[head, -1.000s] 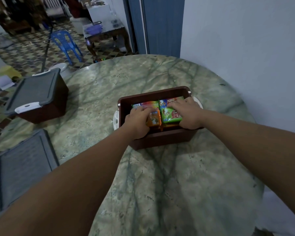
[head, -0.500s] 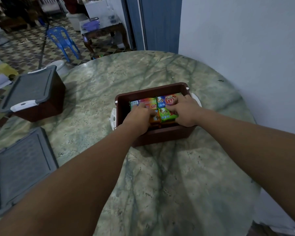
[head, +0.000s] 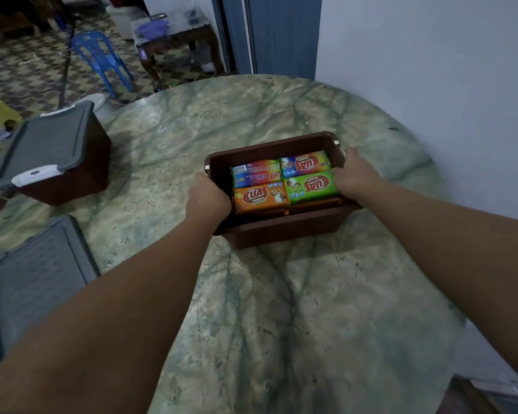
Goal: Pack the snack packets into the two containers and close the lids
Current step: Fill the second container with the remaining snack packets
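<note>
I note both hands have left the packets: left hand (head: pixel 207 198) and right hand (head: pixel 354 174) now grip the open container (head: pixel 281 227) at its ends, mid-table; four snack packets (head: pixel 283 181) lie exposed inside.

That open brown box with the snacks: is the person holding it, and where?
Yes. The left hand grips the open brown container at its left end and the right hand at its right end.

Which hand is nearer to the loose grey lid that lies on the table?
Left. The left hand holds the left end of the open brown box, on the side facing the grey lid. The right hand holds the box's far end.
</note>
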`<state>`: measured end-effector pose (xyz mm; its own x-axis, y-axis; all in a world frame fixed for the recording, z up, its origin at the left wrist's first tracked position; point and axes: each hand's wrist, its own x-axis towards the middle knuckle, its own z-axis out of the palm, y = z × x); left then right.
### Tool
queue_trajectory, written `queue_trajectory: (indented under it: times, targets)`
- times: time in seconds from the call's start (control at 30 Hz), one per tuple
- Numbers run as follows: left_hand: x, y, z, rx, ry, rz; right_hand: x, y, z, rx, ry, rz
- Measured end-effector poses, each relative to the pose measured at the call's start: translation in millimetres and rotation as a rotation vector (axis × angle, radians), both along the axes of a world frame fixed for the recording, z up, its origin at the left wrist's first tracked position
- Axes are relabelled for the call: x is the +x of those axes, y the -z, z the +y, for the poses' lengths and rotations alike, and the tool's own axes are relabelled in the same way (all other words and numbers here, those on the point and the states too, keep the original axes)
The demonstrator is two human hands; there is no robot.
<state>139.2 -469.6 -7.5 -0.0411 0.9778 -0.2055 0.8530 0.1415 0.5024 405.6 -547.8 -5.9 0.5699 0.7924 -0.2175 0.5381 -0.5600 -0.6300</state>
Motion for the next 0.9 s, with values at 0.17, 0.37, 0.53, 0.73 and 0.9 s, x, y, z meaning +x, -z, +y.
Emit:
queue_trajectory:
  times: [0.17,0.37,0.53,0.73,0.9]
  targets:
    - [-7.6,2.4,-0.6,0.035,0.09,0.015,-8.4,6.9,-13.4,0.027,0.034,-0.06]
    - [-15.3,8.2,-4.8,0.076,0.152,0.044,-18.2,15.1,-33.4,0.034,0.076,-0.075]
    - [-16.9,10.1,-9.9,0.082,0.133,0.049,-21.2,16.2,-38.4,0.03,0.069,-0.072]
    - [-23.3,9.2,-21.8,0.09,0.161,0.071,-31.2,15.3,-54.3,0.035,0.093,-0.074]
    - [-28.7,9.7,-21.7,0.098,0.207,0.028,-42.1,13.5,-68.1,0.034,0.134,-0.053]
